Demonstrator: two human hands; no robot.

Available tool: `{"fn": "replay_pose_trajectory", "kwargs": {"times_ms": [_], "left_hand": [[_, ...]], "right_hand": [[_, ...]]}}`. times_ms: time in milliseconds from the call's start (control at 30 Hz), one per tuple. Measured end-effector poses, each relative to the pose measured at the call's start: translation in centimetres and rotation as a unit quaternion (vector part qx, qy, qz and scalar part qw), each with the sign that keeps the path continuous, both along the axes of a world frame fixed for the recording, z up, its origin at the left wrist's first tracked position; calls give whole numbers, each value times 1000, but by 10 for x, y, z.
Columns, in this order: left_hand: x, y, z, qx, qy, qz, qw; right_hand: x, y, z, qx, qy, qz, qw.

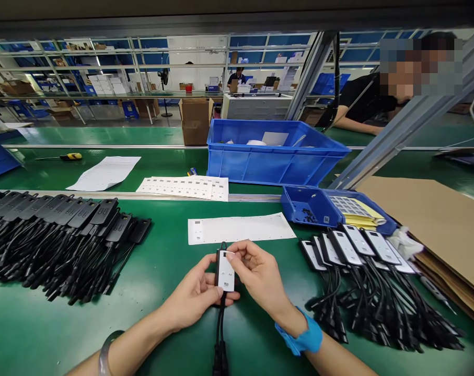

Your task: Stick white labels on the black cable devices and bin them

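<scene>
A black device with a white face label (226,274) is held upright at the centre front, its black cables hanging toward me. My left hand (199,292) grips it from the left and beneath, thumb on the lower part of the label. My right hand (256,271) is at its upper right, thumb and fingers bent against the label's top edge. Just beyond lies a white label sheet (240,228) with one printed label at its left end. Unlabelled black devices (83,213) are rowed at the left; white-faced devices (346,248) with cables lie at the right.
Behind are a large blue bin (276,162), a small blue tray (307,206) with black parts, printed label sheets (184,187), a paper (105,172) and a screwdriver (70,156). Cardboard (428,219) lies right, below a slanted metal post (409,120). A person leans beyond it.
</scene>
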State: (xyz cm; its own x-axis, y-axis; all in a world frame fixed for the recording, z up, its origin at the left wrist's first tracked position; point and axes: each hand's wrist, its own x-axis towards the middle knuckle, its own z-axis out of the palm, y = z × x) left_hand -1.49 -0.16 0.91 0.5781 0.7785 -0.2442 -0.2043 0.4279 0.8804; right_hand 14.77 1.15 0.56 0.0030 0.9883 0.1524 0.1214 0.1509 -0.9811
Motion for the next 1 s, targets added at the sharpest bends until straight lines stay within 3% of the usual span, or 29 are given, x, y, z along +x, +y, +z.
{"fn": "replay_pose_trajectory", "kwargs": {"times_ms": [333,500,633,767,900,1000], "left_hand": [[-2,0,2,34,15,-5,999],[-2,2,2,1,-3,6,1000],[-3,5,2,-39,-34,26,998],[-6,9,-1,-15,-46,35,998],[-5,12,-9,-4,-60,70,996],[-1,12,-20,-13,-68,95,993]], "right_hand": [[1,2,-3,0,2,-12,1000],[3,5,-4,4,-61,-19,998],[1,6,-10,-2,-86,27,996],[-5,3,-13,-24,-96,72,992],[-8,-1,-17,-40,-104,125,986],[-4,-3,-32,-35,-83,147,985]]}}
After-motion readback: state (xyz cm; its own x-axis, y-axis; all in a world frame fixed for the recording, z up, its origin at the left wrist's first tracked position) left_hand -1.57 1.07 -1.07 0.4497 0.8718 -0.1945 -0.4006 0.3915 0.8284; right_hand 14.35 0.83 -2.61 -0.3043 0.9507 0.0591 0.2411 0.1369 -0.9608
